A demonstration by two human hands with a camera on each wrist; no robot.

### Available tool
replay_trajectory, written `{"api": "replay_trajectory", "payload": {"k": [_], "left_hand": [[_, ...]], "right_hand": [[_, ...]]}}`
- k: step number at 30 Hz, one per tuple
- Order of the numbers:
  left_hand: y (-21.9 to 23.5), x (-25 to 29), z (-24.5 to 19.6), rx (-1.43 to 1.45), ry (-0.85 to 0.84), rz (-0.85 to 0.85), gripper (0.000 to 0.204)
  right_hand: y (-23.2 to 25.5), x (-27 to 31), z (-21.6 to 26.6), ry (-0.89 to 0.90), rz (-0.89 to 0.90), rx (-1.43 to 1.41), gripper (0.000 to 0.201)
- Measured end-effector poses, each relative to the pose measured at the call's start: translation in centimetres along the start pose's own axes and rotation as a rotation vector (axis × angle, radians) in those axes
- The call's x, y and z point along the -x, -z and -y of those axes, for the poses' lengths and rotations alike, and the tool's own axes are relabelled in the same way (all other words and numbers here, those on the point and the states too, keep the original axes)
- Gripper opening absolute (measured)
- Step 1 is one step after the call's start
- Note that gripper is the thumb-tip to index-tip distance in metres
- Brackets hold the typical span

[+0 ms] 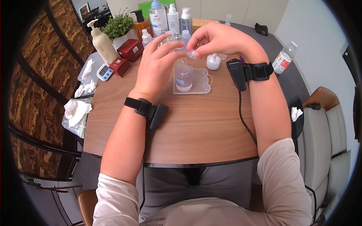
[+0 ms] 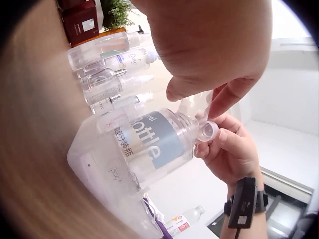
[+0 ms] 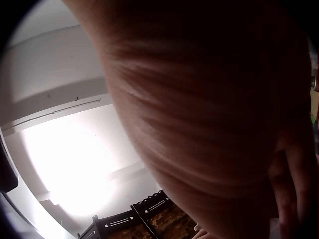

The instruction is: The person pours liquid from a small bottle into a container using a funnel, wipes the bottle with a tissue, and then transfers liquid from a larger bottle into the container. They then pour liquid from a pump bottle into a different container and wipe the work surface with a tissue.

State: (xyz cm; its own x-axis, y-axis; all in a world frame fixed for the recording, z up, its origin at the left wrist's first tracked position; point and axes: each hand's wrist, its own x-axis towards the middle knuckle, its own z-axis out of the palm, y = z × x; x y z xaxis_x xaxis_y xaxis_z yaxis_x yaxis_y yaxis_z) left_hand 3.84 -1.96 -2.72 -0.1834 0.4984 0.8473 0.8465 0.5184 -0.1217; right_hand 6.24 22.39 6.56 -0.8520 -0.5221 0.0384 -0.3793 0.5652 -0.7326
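Observation:
My right hand (image 1: 220, 40) pinches a small clear plastic piece (image 1: 191, 54) with a round opening, high over the table. Close beside it, my left hand (image 1: 156, 62) has its fingers spread and gently bent, with the fingertips near that piece. Below both hands an open clear bottle (image 1: 184, 78) stands upright on a clear plastic tray (image 1: 202, 89), with a little liquid at its base. Its blue-grey label (image 2: 158, 139) shows in the left wrist view. Behind the tray, a white pump top (image 1: 213, 62) rests on the table. The right wrist view is mostly filled by the right hand (image 3: 199, 114).
Several bottles, among them a Dove bottle (image 1: 158, 19), line the back beside a potted plant (image 1: 118, 28). At left are a cream pump bottle (image 1: 102, 43), dark red boxes (image 1: 130, 50), a timer (image 1: 105, 72) and crumpled tissues (image 1: 77, 113). A labelled bottle (image 1: 284, 58) stands at right.

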Motion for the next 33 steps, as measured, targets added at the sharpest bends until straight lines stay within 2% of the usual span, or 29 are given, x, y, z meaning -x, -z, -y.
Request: {"api": "replay_trajectory", "payload": {"k": [4, 9, 16, 25, 30, 33], "left_hand": [[0.5, -0.5, -0.3, -0.049, -0.046, 0.006, 0.024], [1.3, -0.8, -0.9, -0.056, -0.029, 0.080, 0.030], [1.3, -0.8, -1.5, -0.047, -0.043, 0.122, 0.028], [1.5, -1.0, -2.2, -0.057, -0.036, 0.155, 0.045], [2.2, -1.2, -2.6, 0.061, 0.017, 0.081, 0.051], [2.0, -1.1, -2.3, 0.190, 0.033, -0.001, 0.045]], "right_hand": [[-0.3, -0.7, -0.7, -0.014, 0.025, 0.005, 0.027], [-0.6, -0.8, -0.9, 0.001, 0.069, 0.007, 0.026], [-1.2, -1.0, -0.9, -0.050, 0.094, 0.027, 0.026], [-1.3, -1.1, -0.8, -0.012, 0.106, 0.005, 0.025], [-1.4, -0.7, -0.3, -0.042, 0.075, 0.038, 0.023], [-1.2, -0.8, -0.5, -0.040, 0.069, 0.022, 0.022]]}}
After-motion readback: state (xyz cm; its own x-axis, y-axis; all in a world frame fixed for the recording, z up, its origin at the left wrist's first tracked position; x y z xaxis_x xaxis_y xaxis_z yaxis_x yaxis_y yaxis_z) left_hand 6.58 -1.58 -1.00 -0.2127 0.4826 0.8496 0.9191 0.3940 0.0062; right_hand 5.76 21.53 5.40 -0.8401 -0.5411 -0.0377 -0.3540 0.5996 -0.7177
